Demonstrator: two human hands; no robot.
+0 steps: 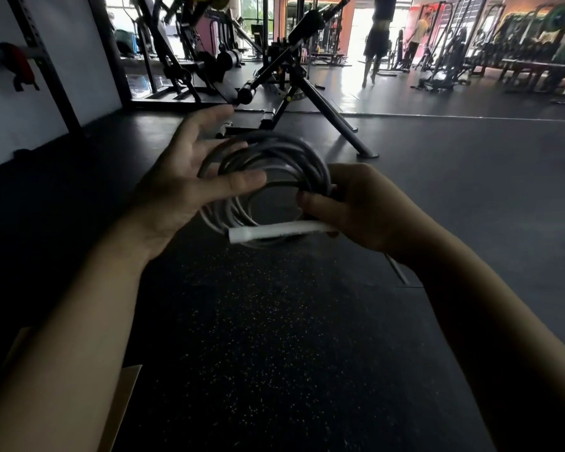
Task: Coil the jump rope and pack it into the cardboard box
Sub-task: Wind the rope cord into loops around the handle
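A person held a coiled jump rope [268, 171] in mid-air, above a dark speckled rubber floor [274, 337]. The right hand [349, 207] gripped the right side of the coil, fingers curled round the bunched loops and round a white handle [274, 230] that stuck out leftward under the coil. The left hand [183, 177] was spread, fingers straight, its palm against the coil's left side and its thumb lying across the front of the loops. The rope was grey-white, wound in several overlapping rings, slightly blurred.

At the lower left edge, partly hidden behind the left forearm, showed a tan flap of a cardboard box [124, 402], down on the floor and well apart from the rope.

Beyond the hands stood a black gym machine [294, 76] on splayed legs, its frame rising just behind the coil. Farther back were racks [535, 44] of weights, and a person [377, 37] stood in a bright doorway. A white wall [46, 60] ran along the left.
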